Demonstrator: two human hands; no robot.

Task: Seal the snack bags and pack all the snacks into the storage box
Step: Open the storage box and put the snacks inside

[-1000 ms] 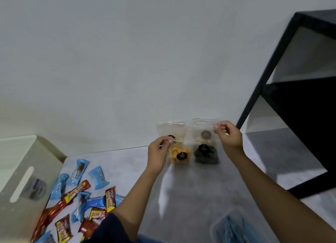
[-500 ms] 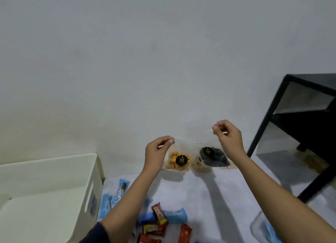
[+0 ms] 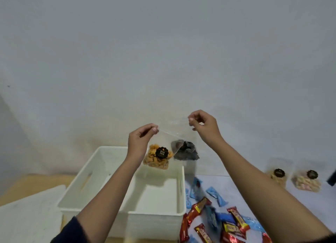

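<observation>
My left hand [image 3: 140,141] pinches the top corner of a clear bag of orange snacks [image 3: 157,158] with a black round label. My right hand [image 3: 203,126] pinches the top of a clear bag of dark snacks [image 3: 185,151]. Both bags hang side by side in the air, a clear plastic edge stretched between my hands. I cannot tell whether their tops are sealed. The orange bag hangs over the far edge of the white storage box [image 3: 154,222], which looks empty. The dark bag hangs just beyond the box's far right corner.
Two more clear bags of pale snacks [image 3: 277,175] [image 3: 307,181] stand on the grey table [image 3: 272,206] at the right. Several red candy bars [image 3: 198,208] and blue wrapped candies [image 3: 216,195] lie right of the box. A white flat sheet [image 3: 27,215] lies to the left.
Both hands have carried the two bags up off the table and leftwards, now over the storage box. My view has swung left; the black shelf is out of sight.
</observation>
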